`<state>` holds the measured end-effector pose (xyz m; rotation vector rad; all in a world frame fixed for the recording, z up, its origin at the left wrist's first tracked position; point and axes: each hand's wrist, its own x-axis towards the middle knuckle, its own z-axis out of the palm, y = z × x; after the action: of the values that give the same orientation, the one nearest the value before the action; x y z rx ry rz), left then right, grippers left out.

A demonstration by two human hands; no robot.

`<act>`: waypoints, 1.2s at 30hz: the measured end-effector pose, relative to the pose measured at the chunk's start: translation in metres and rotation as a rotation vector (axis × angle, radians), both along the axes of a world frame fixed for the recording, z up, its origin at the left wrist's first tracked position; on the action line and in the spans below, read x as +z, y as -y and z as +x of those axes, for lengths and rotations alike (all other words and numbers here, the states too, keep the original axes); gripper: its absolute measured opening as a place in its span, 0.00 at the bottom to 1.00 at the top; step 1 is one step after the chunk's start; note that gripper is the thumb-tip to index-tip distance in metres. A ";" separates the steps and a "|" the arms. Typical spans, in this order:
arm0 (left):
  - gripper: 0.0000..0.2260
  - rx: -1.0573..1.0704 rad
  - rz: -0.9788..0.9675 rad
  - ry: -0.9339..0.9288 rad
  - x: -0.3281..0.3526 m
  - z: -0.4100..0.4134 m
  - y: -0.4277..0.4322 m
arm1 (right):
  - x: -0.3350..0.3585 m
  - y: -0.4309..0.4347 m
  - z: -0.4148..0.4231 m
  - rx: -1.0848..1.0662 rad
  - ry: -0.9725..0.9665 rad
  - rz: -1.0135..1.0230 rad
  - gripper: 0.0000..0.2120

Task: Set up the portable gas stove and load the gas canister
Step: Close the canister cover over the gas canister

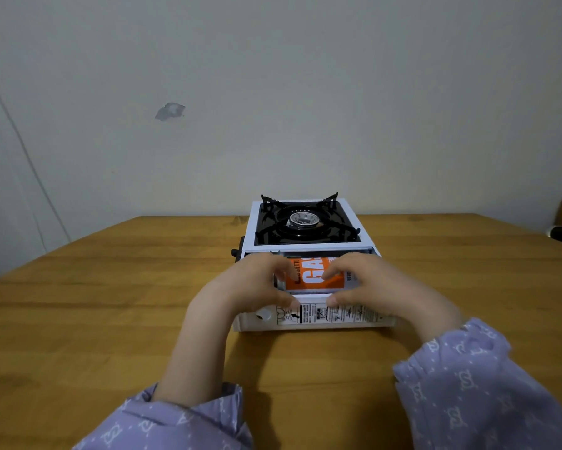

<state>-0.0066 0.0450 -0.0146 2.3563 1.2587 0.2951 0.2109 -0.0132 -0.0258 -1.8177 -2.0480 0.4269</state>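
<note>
Gas canister (308, 278) lies in stove (305, 248), axis left-right, left hand (256, 282) and right hand (372, 284) gripping it

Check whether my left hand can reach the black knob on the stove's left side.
Probably yes: the black knob sits uncovered beside the left hand, which must first release the gas canister.

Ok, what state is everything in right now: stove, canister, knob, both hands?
stove: flat on the table, canister bay uncovered.
pan support: seated over the burner, prongs up.
gas canister: lying sideways in the bay, label up.
left hand: fingers curled over the canister's left end.
right hand: fingers curled over its right end.
knob: setting too small to tell.
</note>
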 end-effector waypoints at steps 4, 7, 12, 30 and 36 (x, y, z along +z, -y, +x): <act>0.15 0.044 0.054 0.070 -0.001 0.000 -0.001 | -0.003 -0.004 0.001 -0.031 -0.050 0.084 0.18; 0.10 0.073 0.060 0.137 0.000 0.002 -0.001 | -0.006 -0.006 0.000 -0.047 -0.086 0.178 0.15; 0.07 0.093 0.144 0.175 -0.002 0.005 -0.002 | -0.008 -0.008 -0.003 -0.066 -0.106 0.332 0.14; 0.14 0.206 0.533 0.135 -0.034 0.015 -0.017 | -0.026 -0.015 -0.006 -0.118 0.046 0.450 0.22; 0.38 0.169 0.533 -0.004 -0.045 0.015 -0.021 | -0.038 -0.020 -0.006 -0.126 0.151 0.347 0.33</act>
<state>0.0087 0.0663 -0.0595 2.6779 1.5322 0.7631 0.2051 0.0067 -0.0637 -1.7920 -1.9400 -0.0999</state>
